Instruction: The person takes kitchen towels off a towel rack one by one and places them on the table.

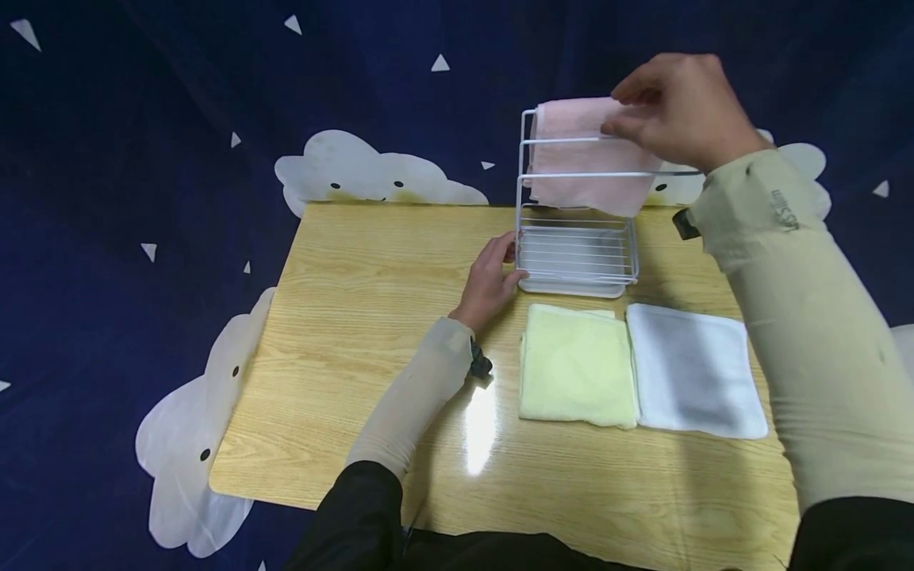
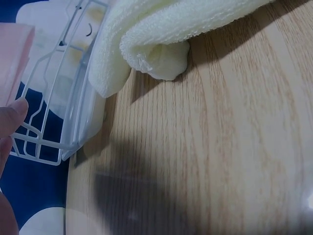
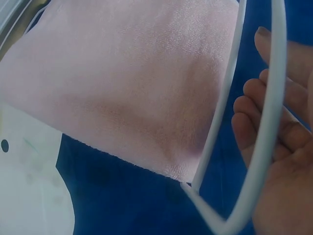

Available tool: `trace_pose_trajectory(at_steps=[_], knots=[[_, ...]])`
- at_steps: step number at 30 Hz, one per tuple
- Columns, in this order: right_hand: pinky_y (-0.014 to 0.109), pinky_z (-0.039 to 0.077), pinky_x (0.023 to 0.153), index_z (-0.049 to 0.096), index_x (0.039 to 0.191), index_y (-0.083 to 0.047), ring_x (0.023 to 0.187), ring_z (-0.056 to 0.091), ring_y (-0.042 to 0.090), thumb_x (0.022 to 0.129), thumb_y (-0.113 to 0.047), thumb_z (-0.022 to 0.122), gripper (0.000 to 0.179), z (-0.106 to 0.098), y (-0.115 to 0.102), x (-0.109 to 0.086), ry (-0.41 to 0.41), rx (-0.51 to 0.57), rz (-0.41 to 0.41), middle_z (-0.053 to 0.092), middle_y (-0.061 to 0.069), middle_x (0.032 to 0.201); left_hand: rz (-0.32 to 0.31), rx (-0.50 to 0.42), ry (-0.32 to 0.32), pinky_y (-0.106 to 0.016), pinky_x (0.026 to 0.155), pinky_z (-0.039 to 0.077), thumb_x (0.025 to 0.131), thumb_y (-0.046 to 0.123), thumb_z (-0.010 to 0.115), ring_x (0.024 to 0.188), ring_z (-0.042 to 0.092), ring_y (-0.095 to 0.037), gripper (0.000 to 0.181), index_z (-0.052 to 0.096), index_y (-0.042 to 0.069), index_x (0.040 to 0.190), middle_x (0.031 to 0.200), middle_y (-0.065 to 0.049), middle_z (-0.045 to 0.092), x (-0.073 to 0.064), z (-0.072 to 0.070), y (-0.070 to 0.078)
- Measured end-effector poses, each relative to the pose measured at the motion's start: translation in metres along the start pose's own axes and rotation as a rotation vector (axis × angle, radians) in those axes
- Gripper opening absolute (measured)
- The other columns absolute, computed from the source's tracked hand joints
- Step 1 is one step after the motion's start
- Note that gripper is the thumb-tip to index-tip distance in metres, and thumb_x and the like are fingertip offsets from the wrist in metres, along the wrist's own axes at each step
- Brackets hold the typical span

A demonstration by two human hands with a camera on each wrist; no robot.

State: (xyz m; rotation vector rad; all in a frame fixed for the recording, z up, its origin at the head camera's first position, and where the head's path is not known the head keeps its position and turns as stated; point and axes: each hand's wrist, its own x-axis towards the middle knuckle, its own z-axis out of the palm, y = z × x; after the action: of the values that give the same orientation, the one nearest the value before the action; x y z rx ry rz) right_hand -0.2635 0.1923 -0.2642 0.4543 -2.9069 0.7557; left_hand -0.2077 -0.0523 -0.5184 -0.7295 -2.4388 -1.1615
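A white wire rack [image 1: 577,255] with a tray [image 1: 571,289] in its base stands at the table's back edge. My left hand [image 1: 489,277] grips its left side low down, thumb in front; the thumb [image 2: 14,113] lies against the wire in the left wrist view. A pink towel [image 1: 593,162] hangs over the rack's rear top bar. Above the right end of this towel is my right hand [image 1: 678,111]. In the right wrist view, the loosely bent fingers [image 3: 252,107] hold nothing and stand apart from the cloth, beyond a white bar [image 3: 276,73].
In front of the rack lie a folded pale yellow towel [image 1: 578,365] and a folded white towel [image 1: 693,373], side by side on the wooden table [image 1: 357,317]. A dark blue curtain [image 1: 178,95] with white clouds hangs behind and to the left.
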Motion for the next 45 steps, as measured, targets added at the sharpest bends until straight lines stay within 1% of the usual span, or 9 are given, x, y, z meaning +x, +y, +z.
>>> trace_pose_trajectory(at_steps=[6,9,13,15,20,26,29,38,45], knots=[[0.043,0.050,0.090,0.063,0.132,0.002,0.107,0.055,0.033,0.098,-0.025,0.067,0.044,0.002,-0.003,0.009,-0.030,-0.016,-0.025,0.060,0.020,0.129,0.001,0.001,0.001,-0.014,0.096,0.044,0.084,0.001,0.080,0.103,0.060,-0.023,0.064,0.046,-0.005,0.138,0.116,-0.017,0.059,0.000,0.000,0.002],[0.046,0.050,0.094,0.061,0.134,0.002,0.109,0.056,0.033,0.098,-0.024,0.067,0.045,0.003,-0.005,0.014,-0.048,-0.007,-0.006,0.059,0.020,0.131,0.002,-0.003,0.007,-0.014,0.096,0.045,0.084,0.001,0.080,0.102,0.061,-0.024,0.064,0.047,-0.005,0.138,0.115,-0.018,0.059,-0.001,0.001,0.003],[0.044,0.050,0.093,0.061,0.135,0.002,0.110,0.055,0.032,0.097,-0.023,0.068,0.046,0.006,-0.006,0.019,-0.067,0.000,0.018,0.059,0.020,0.132,0.000,-0.015,0.005,-0.015,0.097,0.045,0.083,0.000,0.080,0.103,0.061,-0.024,0.064,0.047,-0.003,0.138,0.115,-0.020,0.060,-0.001,0.002,0.002],[0.044,0.048,0.091,0.061,0.135,0.002,0.110,0.054,0.033,0.097,-0.023,0.068,0.047,0.006,-0.005,0.021,-0.073,-0.014,0.012,0.059,0.021,0.132,-0.004,-0.022,0.003,-0.016,0.097,0.046,0.083,0.000,0.080,0.103,0.061,-0.024,0.065,0.047,-0.003,0.138,0.115,-0.021,0.060,-0.001,0.002,0.002],[0.049,0.046,0.095,0.058,0.138,0.004,0.112,0.050,0.036,0.097,-0.022,0.067,0.049,0.008,-0.007,0.026,-0.106,-0.064,-0.006,0.056,0.024,0.134,-0.012,-0.033,0.010,-0.022,0.097,0.049,0.083,0.000,0.080,0.102,0.062,-0.025,0.064,0.047,-0.005,0.138,0.114,-0.021,0.059,-0.002,0.002,0.002],[0.052,0.043,0.097,0.055,0.139,0.006,0.112,0.049,0.039,0.097,-0.021,0.067,0.051,0.008,-0.007,0.029,-0.127,-0.128,-0.016,0.054,0.027,0.134,0.014,-0.033,0.013,-0.027,0.094,0.052,0.082,-0.002,0.081,0.101,0.062,-0.026,0.062,0.048,-0.010,0.135,0.115,-0.022,0.059,-0.002,0.003,0.004],[0.052,0.043,0.096,0.053,0.141,0.006,0.112,0.048,0.040,0.097,-0.021,0.067,0.052,0.007,-0.007,0.030,-0.150,-0.147,0.005,0.052,0.028,0.135,0.028,-0.026,0.024,-0.026,0.093,0.053,0.081,-0.003,0.082,0.100,0.062,-0.026,0.062,0.049,-0.011,0.133,0.114,-0.022,0.060,-0.002,0.003,0.005],[0.053,0.044,0.093,0.050,0.143,0.005,0.111,0.047,0.041,0.102,-0.028,0.060,0.054,0.006,-0.006,0.033,-0.226,-0.183,0.100,0.050,0.029,0.137,0.026,-0.019,0.024,-0.020,0.094,0.050,0.080,-0.003,0.082,0.099,0.062,-0.026,0.063,0.049,-0.009,0.134,0.112,-0.021,0.060,-0.002,0.005,0.005],[0.050,0.044,0.088,0.054,0.139,0.006,0.108,0.048,0.039,0.103,-0.029,0.057,0.049,0.008,-0.002,0.033,-0.222,-0.198,0.097,0.052,0.026,0.129,0.036,-0.028,0.030,-0.022,0.093,0.051,0.080,-0.003,0.082,0.098,0.062,-0.027,0.063,0.049,-0.010,0.133,0.110,-0.023,0.060,-0.002,0.005,0.005]])
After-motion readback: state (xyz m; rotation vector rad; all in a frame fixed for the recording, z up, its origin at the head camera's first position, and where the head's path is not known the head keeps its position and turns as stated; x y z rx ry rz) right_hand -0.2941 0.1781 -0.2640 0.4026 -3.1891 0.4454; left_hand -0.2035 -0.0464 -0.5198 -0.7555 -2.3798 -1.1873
